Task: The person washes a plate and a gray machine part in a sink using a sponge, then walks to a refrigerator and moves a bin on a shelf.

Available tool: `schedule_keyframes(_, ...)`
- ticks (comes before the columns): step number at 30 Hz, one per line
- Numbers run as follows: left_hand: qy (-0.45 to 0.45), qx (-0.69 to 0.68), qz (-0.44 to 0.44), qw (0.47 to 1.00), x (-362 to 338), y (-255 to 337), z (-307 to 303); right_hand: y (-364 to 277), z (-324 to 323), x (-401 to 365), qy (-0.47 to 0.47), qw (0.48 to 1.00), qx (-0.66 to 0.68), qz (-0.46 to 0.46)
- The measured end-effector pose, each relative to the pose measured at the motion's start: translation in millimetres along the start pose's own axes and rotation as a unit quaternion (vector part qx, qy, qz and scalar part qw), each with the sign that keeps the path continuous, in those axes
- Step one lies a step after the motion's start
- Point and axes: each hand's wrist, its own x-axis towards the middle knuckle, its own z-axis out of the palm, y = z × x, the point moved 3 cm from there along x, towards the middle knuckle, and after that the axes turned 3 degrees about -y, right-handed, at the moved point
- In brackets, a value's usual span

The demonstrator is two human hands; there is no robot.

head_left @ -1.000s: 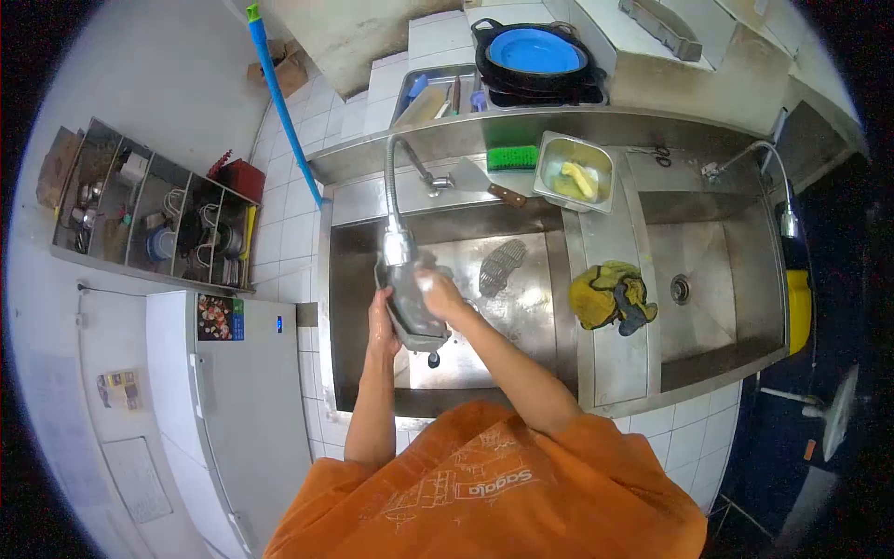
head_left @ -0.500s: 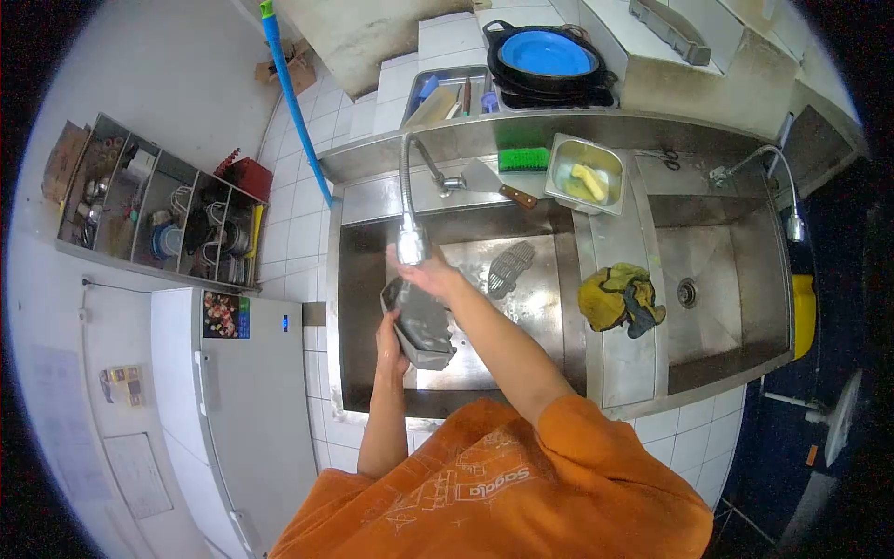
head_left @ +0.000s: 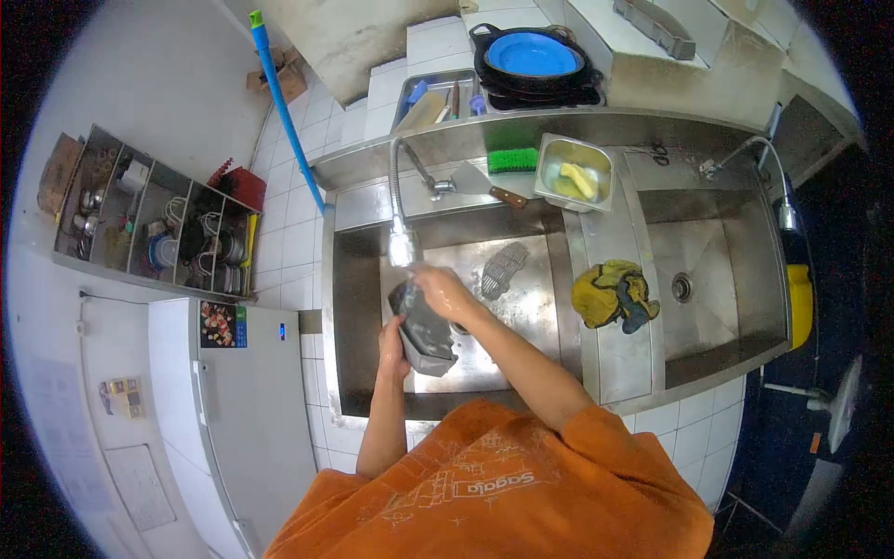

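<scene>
Both hands [head_left: 445,291] grip the grey tray [head_left: 426,331] under the faucet [head_left: 403,247].

Brushed steel sink [head_left: 531,307], matt grey plastic tray [head_left: 426,331], crumpled cloth [head_left: 610,293].

Our left hand [head_left: 393,347] clasps the dark grey rectangular metal tray [head_left: 428,331] from below, so its fingers are hidden behind the tray. Our right hand [head_left: 443,289] covers the tray's far end and is wet and glaring; we cannot tell whether it curls or lies flat. The items in the grey compartmented wall shelf [head_left: 140,219] are too small to name. The colourful sticker [head_left: 222,323] on the white appliance door [head_left: 251,410] is too small to read, and our orange shirt [head_left: 494,484] runs past the bottom edge.
</scene>
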Motion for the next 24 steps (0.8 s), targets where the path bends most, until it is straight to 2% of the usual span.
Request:
schedule_keyframes(2, 0.003, 0.003, 0.003, 1.000, -5, 1, 5, -6, -4, -5, 0.025, 0.999, 0.030, -0.020)
schedule_keyframes(4, 0.007, 0.005, 0.007, 1.000, -6, 2, 7, -16, -10, -8, 0.010, 0.999, 0.036, 0.038)
schedule_keyframes(8, 0.011, 0.008, 0.012, 1.000, 2, -2, -1, -12, -3, -3, 0.001, 0.999, 0.031, 0.040)
schedule_keyframes(10, 0.012, 0.006, 0.014, 1.000, 1, -1, -2, 13, 12, 0, -0.064, 0.966, 0.173, 0.180)
schedule_keyframes(11, 0.020, 0.013, 0.007, 1.000, 1, 0, -3, 9, 8, 3, -0.065, 0.966, 0.175, 0.179)
schedule_keyframes(12, 0.027, 0.021, 0.000, 0.999, 1, 2, -5, 5, 3, 3, -0.049, 0.880, 0.390, 0.268)
schedule_keyframes(13, 0.028, 0.023, -0.001, 0.999, 0, 3, -6, -1, 1, 4, -0.029, 0.739, 0.581, 0.341)
schedule_keyframes(17, 0.005, 0.023, 0.014, 1.000, 0, 4, -6, -1, 6, 10, -0.096, 0.753, 0.593, 0.267)
schedule_keyframes(20, -0.029, -0.016, -0.009, 0.999, -7, 7, 1, 14, -2, 10, -0.112, 0.786, 0.535, 0.289)
schedule_keyframes(21, -0.048, -0.045, -0.033, 0.997, -14, 10, 5, 36, -7, 6, -0.063, 0.884, 0.364, 0.287)
schedule_keyframes(22, -0.047, -0.046, -0.020, 0.998, -19, 11, 6, 59, -13, 0, -0.011, 0.945, 0.179, 0.272)
schedule_keyframes(23, -0.045, -0.052, -0.018, 0.997, -21, 10, 2, 76, -14, -8, -0.017, 0.946, 0.176, 0.271)
schedule_keyframes(24, -0.062, -0.066, -0.029, 0.995, -24, 8, -3, 89, -19, -18, 0.026, 0.934, 0.177, 0.309)
